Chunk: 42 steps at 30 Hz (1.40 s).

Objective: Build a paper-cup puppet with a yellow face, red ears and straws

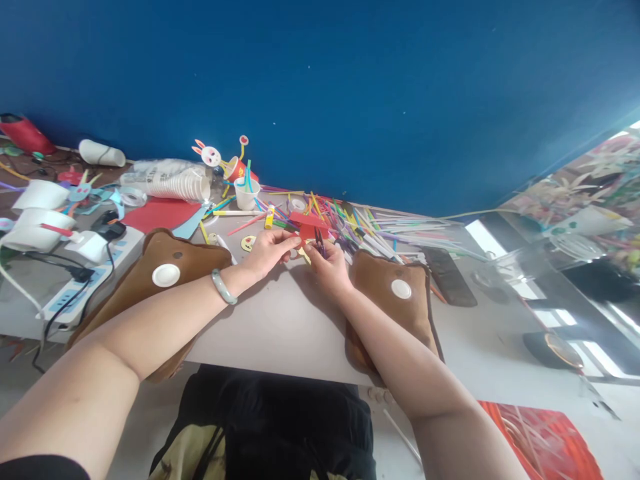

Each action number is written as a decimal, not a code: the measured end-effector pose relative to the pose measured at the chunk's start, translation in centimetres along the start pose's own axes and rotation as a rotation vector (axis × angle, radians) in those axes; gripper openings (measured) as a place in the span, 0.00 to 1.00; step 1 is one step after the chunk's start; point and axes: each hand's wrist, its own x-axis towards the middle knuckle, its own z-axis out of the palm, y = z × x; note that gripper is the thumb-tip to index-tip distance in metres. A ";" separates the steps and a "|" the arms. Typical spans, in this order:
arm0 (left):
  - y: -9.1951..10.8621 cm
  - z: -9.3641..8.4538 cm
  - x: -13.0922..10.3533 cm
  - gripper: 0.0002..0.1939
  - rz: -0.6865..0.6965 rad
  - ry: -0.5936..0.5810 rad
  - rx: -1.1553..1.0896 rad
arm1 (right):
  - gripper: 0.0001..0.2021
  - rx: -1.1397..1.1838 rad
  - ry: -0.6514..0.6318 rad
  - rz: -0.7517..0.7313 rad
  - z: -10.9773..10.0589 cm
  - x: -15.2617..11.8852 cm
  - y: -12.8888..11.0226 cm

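Observation:
My left hand (274, 251), with a pale bangle on its wrist, pinches the left edge of a piece of red paper (311, 230) over the middle of the table. Dark scissors (320, 243) are in my right hand (327, 263), their blades up against the red paper. Just left of my left hand lies a round yellow face cutout (248, 243). Some pale yellow paper shows under my hands, partly hidden by them. Many coloured sticks (350, 220) are spread behind both hands.
Brown cushions (187, 257) (393, 300) lie under both forearms. White cups (247, 193), red sheets (160, 215) and a power strip (95, 273) with cables are on the left. A dark phone-like slab (450, 277) and a clear container (520, 267) are on the right. Behind stands a blue wall.

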 end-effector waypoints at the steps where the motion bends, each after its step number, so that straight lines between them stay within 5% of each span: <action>1: 0.0 0.0 0.0 0.13 0.000 0.000 -0.001 | 0.17 0.005 0.001 -0.001 0.0 0.0 0.0; 15: 0.1 0.4 -0.3 0.10 -0.028 0.005 -0.025 | 0.21 0.068 -0.036 0.027 0.2 0.3 0.6; 22: 0.4 0.3 0.0 0.07 -0.061 0.069 -0.057 | 0.31 0.174 -0.132 0.187 0.4 0.3 0.5; 42: 0.9 0.6 -0.3 0.08 -0.076 0.096 -0.045 | 0.29 0.111 -0.184 0.161 0.7 0.3 0.7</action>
